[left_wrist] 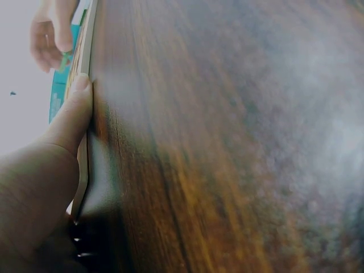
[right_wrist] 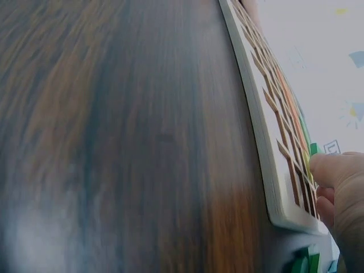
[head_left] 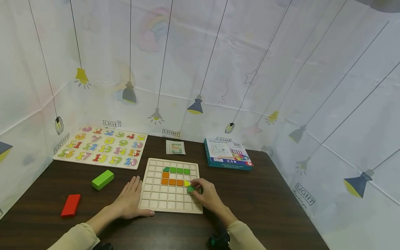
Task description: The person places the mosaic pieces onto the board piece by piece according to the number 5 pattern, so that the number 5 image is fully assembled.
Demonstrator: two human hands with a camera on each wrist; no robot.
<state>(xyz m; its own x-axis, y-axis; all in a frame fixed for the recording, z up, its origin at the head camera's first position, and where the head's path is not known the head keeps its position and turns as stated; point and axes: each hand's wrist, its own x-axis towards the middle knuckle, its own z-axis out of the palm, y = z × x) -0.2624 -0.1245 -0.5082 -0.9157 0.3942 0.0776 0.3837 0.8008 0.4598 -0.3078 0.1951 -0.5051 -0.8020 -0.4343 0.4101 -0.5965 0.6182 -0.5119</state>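
Observation:
A wooden grid board (head_left: 155, 204) lies on the table. It bears a row of green tiles (head_left: 180, 171), several orange tiles (head_left: 172, 182) below them and a yellow tile (head_left: 186, 183). My left hand (head_left: 129, 199) rests flat at the board's left side, fingers straight and thumb along the near edge. Over the board's right side, my right hand (head_left: 207, 196) pinches a green tile (head_left: 190, 189) between thumb and fingers, just below the yellow tile. In the right wrist view, the green tile (right_wrist: 314, 149) shows at the fingertips, partly hidden by the thumb.
Left of the board are a green block (head_left: 103, 180), a red block (head_left: 71, 205) and a number puzzle board (head_left: 131, 166). Behind it lie a pattern card (head_left: 175, 147) and a teal game box (head_left: 229, 154). Green pieces (right_wrist: 307, 261) show beside the board's corner.

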